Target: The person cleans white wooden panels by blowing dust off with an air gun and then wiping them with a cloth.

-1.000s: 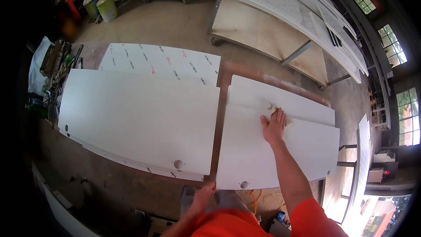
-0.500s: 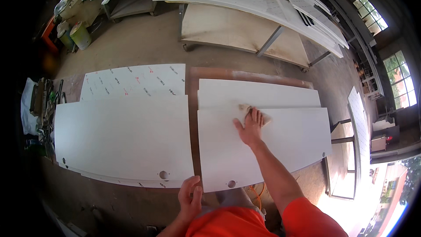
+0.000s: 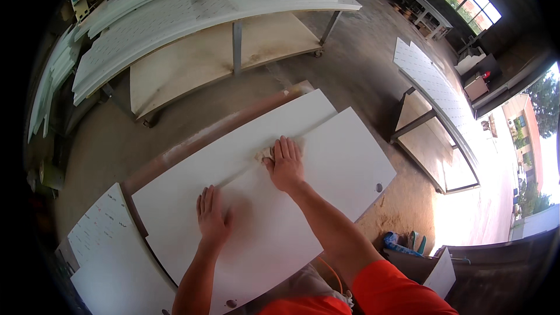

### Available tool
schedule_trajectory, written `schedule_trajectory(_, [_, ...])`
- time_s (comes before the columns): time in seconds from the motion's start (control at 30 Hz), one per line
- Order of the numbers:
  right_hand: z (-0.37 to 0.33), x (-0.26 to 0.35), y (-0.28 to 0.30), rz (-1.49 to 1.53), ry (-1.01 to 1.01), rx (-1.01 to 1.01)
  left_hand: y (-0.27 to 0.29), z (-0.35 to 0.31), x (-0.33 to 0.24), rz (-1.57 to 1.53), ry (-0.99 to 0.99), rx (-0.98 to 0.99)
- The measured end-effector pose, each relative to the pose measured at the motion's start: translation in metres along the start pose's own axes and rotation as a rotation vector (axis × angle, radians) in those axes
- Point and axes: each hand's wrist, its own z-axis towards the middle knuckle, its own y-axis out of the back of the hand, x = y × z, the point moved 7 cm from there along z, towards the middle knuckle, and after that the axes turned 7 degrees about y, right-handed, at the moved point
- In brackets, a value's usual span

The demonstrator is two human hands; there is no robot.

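A white panel (image 3: pixel 344 157) with round holes near its front corners lies over a second white panel (image 3: pixel 233 146), whose far strip shows beyond it. My right hand (image 3: pixel 286 169) presses a crumpled beige cloth (image 3: pixel 263 154) down at the seam between the two panels; part of the cloth is hidden under the palm. To its left, my left hand (image 3: pixel 213 216) rests with fingers stretched out near the same seam, holding nothing.
Another stack of white panels (image 3: pixel 125 280) lies at the lower left, beside a printed sheet (image 3: pixel 99 227). Beyond the brown table edge (image 3: pixel 175 157), a wheeled trolley (image 3: pixel 192 64) carries several long panels. A slanted rack (image 3: pixel 431 134) stands at the right.
My view has turned to the right. My left hand has come up from the near edge onto the panel. The cloth stays under my right hand at the seam.
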Motion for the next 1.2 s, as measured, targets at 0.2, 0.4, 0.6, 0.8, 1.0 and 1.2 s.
schedule_trajectory(0.2, [0.06,-0.242,0.055,-0.058,-0.243,0.041,-0.01,0.007,-0.017,0.125,0.035,0.139])
schedule_trajectory(0.4, [0.08,-0.319,0.067,-0.055,-0.376,-0.069,-0.018,0.018,-0.024,0.12,0.055,0.176])
schedule_trajectory(0.6, [0.022,-0.133,0.041,0.105,0.139,0.077,-0.023,0.008,-0.008,0.186,0.039,0.17])
schedule_trajectory(0.8, [0.058,-0.325,0.092,-0.016,-0.261,-0.116,-0.032,0.022,-0.016,0.167,0.012,0.172])
schedule_trajectory(1.0, [-0.143,-0.362,0.082,-0.034,-0.45,0.059,-0.024,0.003,-0.008,0.194,0.04,0.166])
schedule_trajectory(1.2, [-0.027,-0.331,0.095,0.043,-0.407,-0.061,-0.022,0.012,-0.017,0.205,0.017,0.17])
